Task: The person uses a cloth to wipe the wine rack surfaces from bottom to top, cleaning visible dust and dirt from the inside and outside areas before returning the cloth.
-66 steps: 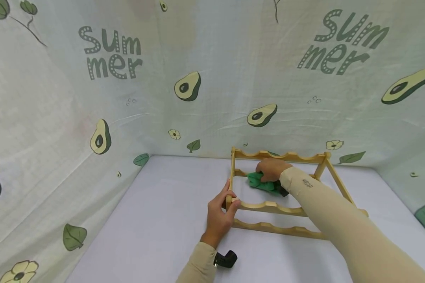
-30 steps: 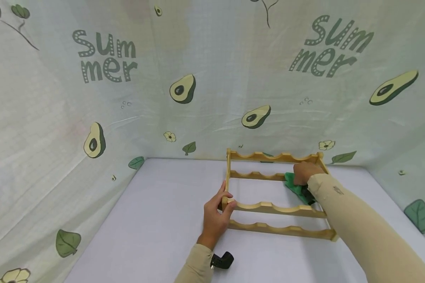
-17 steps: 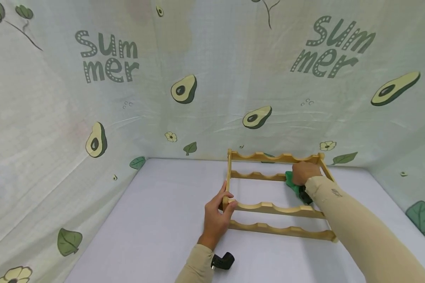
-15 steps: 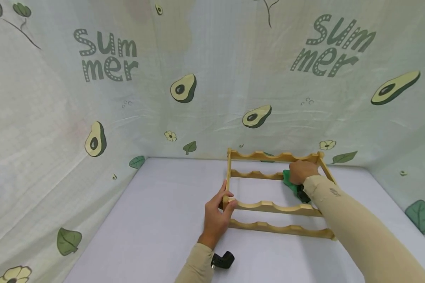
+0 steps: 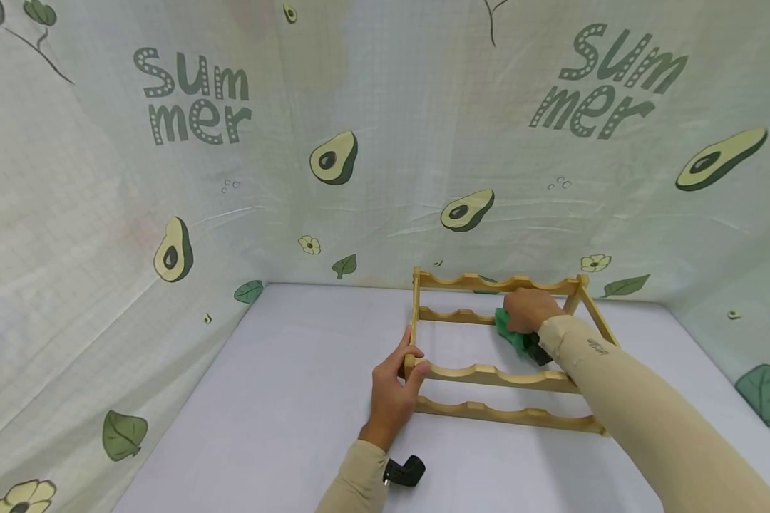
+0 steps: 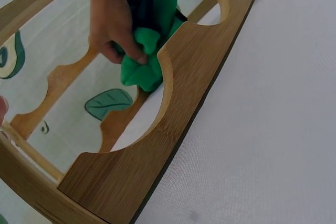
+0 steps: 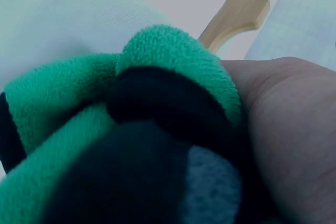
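Observation:
A wooden rack (image 5: 481, 374) with scalloped rails stands on the white table. My left hand (image 5: 391, 392) grips its near left corner, thumb over the front and fingers behind the post. Inside the frame, my right hand (image 5: 531, 310) holds a bunched green cloth (image 5: 510, 331) with dark edging against the lower back rail (image 5: 455, 315). In the left wrist view the cloth (image 6: 149, 59) hangs from the right hand (image 6: 113, 22) behind a near scalloped rail (image 6: 173, 77). The right wrist view shows folds of terry cloth (image 7: 168, 48) pressed beside the thumb side of the hand (image 7: 294, 124).
White fabric printed with avocados and leaves hangs behind and to the left of the table (image 5: 282, 370). A black wrist camera (image 5: 407, 472) sticks out from the left sleeve. The right forearm (image 5: 622, 392) crosses over the rack's right end.
My right hand first went with the cloth to the rack's right end, then came back leftward along the lower back rail. The left hand keeps its grip on the corner.

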`<state>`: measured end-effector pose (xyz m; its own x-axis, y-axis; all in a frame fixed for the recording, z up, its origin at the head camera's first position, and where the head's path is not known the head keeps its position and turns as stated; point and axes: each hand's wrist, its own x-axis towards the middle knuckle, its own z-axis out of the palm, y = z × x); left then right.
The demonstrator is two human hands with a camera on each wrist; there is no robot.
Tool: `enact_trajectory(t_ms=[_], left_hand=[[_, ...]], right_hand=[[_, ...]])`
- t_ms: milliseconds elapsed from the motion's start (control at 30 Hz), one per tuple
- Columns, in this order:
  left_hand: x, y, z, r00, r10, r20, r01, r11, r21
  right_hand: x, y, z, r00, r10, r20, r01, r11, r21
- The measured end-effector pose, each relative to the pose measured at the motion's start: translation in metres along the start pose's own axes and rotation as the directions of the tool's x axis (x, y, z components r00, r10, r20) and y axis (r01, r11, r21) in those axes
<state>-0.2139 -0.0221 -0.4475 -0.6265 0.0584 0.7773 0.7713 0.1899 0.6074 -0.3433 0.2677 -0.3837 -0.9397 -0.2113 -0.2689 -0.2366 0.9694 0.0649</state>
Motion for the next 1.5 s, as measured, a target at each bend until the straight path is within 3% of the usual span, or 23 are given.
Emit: enact_trajectory(t_ms=[267,567,800,1067,1333,1500], left_hand=[[-0.001,0.001,-0.002,1.000,-0.008,-0.003,0.008,1.000,0.018],[0.000,0.003,0.001,0.999,-0.031,0.006,0.031,1.000,0.001],[-0.004,0.006,0.004,0.999,-0.036,0.020,0.036,0.999,-0.007],[0.002,0.007,0.003,1.000,0.003,0.009,-0.003,1.000,0.011],[0.002,0.006,-0.001,1.000,-0.004,-0.003,0.004,1.000,0.021],[0.001,0.004,-0.003,1.000,-0.001,-0.004,0.001,1.000,0.021]], right_hand=[[0.003,-0.015,-0.009,0.997,-0.077,0.004,0.076,0.996,0.046],[0.018,-0.040,-0.018,0.983,-0.159,0.093,0.148,0.982,0.119],[0.030,-0.059,-0.010,0.983,-0.175,0.048,0.169,0.981,0.094],[0.039,-0.079,-0.011,0.981,-0.193,-0.017,0.193,0.973,0.129],[0.051,-0.095,-0.008,0.951,-0.287,-0.118,0.300,0.947,0.115],[0.055,-0.096,-0.007,0.943,-0.298,-0.149,0.316,0.942,0.114]])
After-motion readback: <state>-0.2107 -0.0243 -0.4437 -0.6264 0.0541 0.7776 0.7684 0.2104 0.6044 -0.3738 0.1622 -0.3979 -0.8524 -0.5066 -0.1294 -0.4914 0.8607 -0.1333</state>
